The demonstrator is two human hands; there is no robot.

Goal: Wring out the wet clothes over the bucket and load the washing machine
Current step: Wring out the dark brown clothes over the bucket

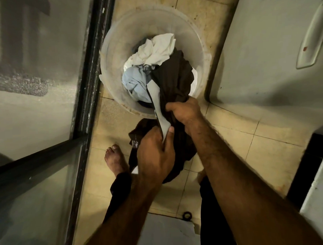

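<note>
A translucent bucket (pixel 114 50) stands on the tiled floor, holding a white cloth (pixel 158 48), a light blue cloth (pixel 133 80) and part of a dark brown garment (pixel 173 76) with a grey lining. The brown garment stretches from the bucket toward me. My right hand (pixel 184 110) grips it at the bucket's near rim. My left hand (pixel 154 153) grips its lower part, thumb on the grey lining, while the rest hangs below toward the floor.
A white washing machine (pixel 264 54) stands on the right with a handle (pixel 313 34) on its side. A dark-framed glass door (pixel 87 73) runs along the left. My bare foot (pixel 114 158) is on the beige tiles near the bucket.
</note>
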